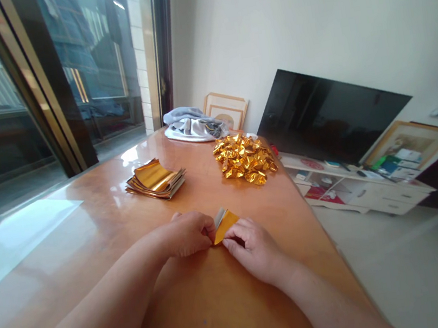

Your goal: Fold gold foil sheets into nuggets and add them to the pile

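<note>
Between my hands, just above or on the table [224, 306], is a partly folded sheet of gold foil paper [227, 224], with a strip of its grey back showing. My left hand [192, 234] pinches its left edge with the fingers closed. My right hand [251, 244] grips the lower right side between thumb and fingers. Beyond my left hand lies a loose stack of gold foil sheets [155, 179], their edges uneven and slightly curled. Past my right hand sits a heap of folded gold foil pieces [245, 157].
Bundled grey and white cloth [192, 124] lies at the table's far end, near a framed picture [227, 107]. A pale sheet [28, 236] covers part of the left side. To the right stand a television [330, 114] and a low white cabinet [362, 186], beyond the table's right edge.
</note>
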Demonstrator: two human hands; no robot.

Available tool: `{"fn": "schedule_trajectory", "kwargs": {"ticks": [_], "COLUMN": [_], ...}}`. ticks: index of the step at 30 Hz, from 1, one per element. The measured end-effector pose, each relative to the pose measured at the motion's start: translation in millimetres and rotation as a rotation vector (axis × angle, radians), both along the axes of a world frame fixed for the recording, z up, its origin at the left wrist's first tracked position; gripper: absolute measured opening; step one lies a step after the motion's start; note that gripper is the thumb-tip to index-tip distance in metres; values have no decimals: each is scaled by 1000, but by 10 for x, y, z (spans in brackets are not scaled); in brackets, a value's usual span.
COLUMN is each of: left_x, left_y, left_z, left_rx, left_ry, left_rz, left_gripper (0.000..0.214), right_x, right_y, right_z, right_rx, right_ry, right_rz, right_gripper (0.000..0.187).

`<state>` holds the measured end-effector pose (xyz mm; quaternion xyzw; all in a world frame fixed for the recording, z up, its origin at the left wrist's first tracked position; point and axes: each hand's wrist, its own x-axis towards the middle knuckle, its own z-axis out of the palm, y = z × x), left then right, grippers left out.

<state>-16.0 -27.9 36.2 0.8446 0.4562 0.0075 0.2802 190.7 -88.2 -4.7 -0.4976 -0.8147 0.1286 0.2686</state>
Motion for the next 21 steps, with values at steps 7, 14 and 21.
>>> {"fn": "schedule_trajectory", "kwargs": {"ticks": [7,14,21], "left_x": [2,12,12], "left_y": [2,9,-6], "left_z": [-17,-24,9], "left_rx": [21,8,19], "left_ry": [21,14,30], "left_rz": [-14,8,41], "left_gripper": [25,21,23], "right_x": [-20,-29,-41], "right_y": [64,133,173], "right_z": [-17,-63,-73], "right_rx": [-78,-136,-136], "right_ry": [90,83,73], "right_rz": [-45,-155,-185], "right_gripper": [10,16,19]}}
